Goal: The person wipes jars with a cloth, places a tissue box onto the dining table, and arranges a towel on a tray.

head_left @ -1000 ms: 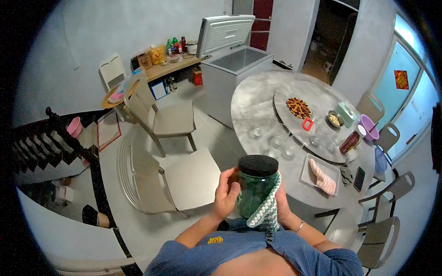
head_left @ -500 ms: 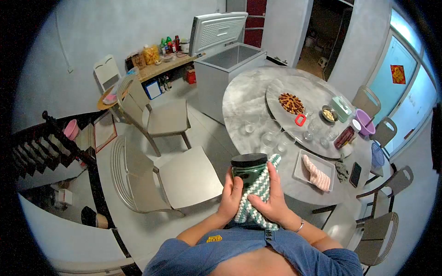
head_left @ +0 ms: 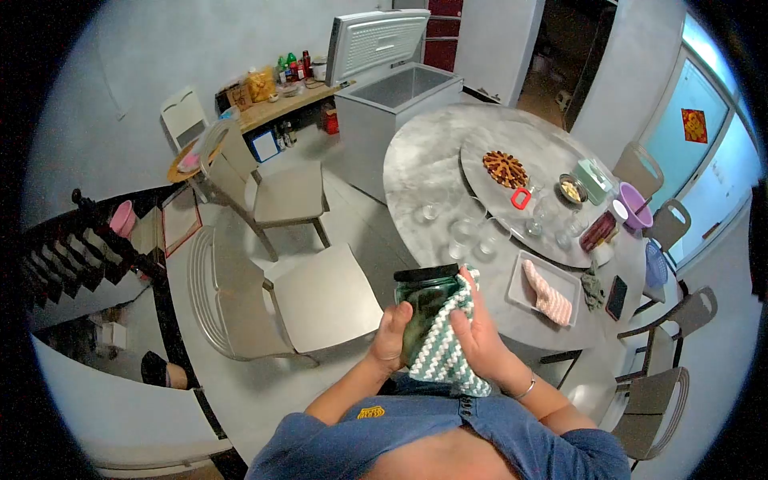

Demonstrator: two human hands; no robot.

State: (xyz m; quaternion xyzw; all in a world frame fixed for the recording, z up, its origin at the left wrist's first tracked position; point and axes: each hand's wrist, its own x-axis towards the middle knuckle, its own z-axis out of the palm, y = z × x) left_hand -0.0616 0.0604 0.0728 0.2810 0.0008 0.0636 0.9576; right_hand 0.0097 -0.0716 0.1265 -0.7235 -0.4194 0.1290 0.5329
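A dark green glass jar (head_left: 418,315) with a black lid (head_left: 426,274) is held in front of my body, tilted slightly. My left hand (head_left: 392,336) grips the jar's left side, its thumb against the glass. Along the right side, my right hand (head_left: 480,332) presses a green-and-white striped knitted cloth (head_left: 445,346) against the jar, thumb on the cloth. The cloth's lower end hangs below the jar. The right hand's fingertips are partly hidden behind the cloth.
A round marble table (head_left: 416,160) carries glasses (head_left: 460,234), a tray (head_left: 518,294) with a pink cloth, a phone (head_left: 616,298), a purple bowl (head_left: 632,206) and a patterned dish (head_left: 505,170). Chairs (head_left: 324,298) stand left; an open chest freezer (head_left: 368,128) stands behind.
Over the last second, my right hand has come round to the front of the cloth, which now covers more of the jar's front. The jar has tilted and shifted slightly left in view.
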